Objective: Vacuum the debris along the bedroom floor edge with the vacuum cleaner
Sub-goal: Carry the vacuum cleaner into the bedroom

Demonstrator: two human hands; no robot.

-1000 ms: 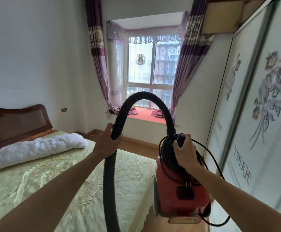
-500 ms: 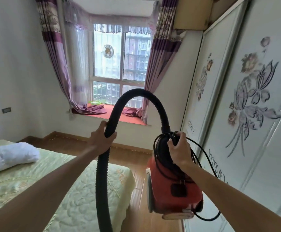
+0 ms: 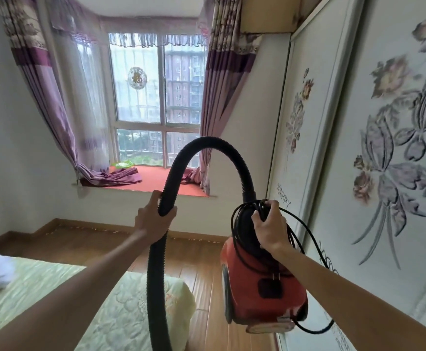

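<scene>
between bed (image 3: 130, 300) and wardrobe (image 3: 384, 188): red vacuum cleaner (image 3: 262, 285) held off the floor (image 3: 196, 259), body hanging under the right hand
right hand (image 3: 270, 229): clenched round the top handle, loops of black cord (image 3: 305, 239) bunched in the same grip; a slack loop dangles below the body
left hand (image 3: 153, 219): wrapped round the hose (image 3: 207, 144) on the left leg of its arch, just under the bend
hose: rises from the body's top, arches over, drops past the left hand and out of the bottom edge; nozzle end not visible
debris (image 3: 87, 228): thin line of pale specks on the floor against the skirting, under the window sill (image 3: 156, 184)
relation: debris lies ahead of and below both hands, well apart from them
axis: speck line runs left-right along the far wall, crossing the aisle's direction
nearer hand: left, my read; it also holds the working end
stage: transport only, judging by the bundled cord; no suction yet
next: likely set the body down near the wall, free the cord, drop the nozzle to the skirting, sweep along the line
risk: dangling cord could snag the bed corner
</scene>
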